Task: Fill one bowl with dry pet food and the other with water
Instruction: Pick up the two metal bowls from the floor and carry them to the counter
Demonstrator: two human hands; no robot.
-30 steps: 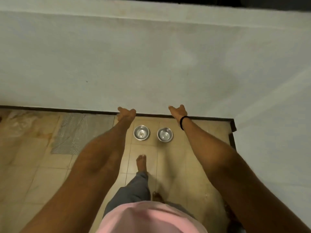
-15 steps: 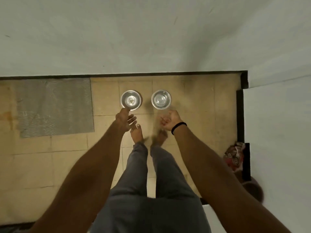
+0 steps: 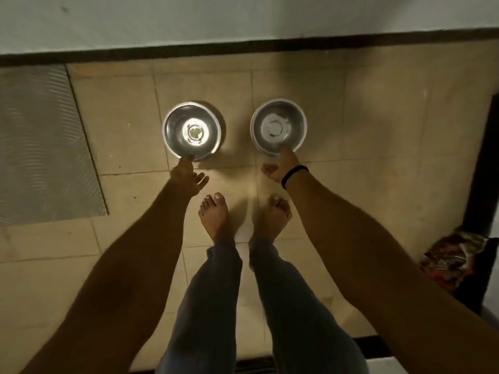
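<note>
Two empty steel bowls stand side by side on the tiled floor near the wall. My left hand (image 3: pixel 189 176) reaches down to the left bowl (image 3: pixel 176 122); one fingertip touches its near rim and the other fingers are spread. My right hand (image 3: pixel 280 164), with a black band on the wrist, is at the near rim of the right bowl (image 3: pixel 297 117). One digit lies over that rim and the rest are curled. Neither bowl is lifted.
My bare feet (image 3: pixel 216 217) stand just behind the bowls. A grey ribbed mat (image 3: pixel 40 144) lies on the floor to the left. A crumpled red patterned bag (image 3: pixel 448 260) sits at the right by a dark edge. A white wall with a dark skirting (image 3: pixel 243 47) runs behind the bowls.
I have bent lower, so the bowls look much bigger. Both hands have moved forward from in front of my feet to the bowls' near rims.
</note>
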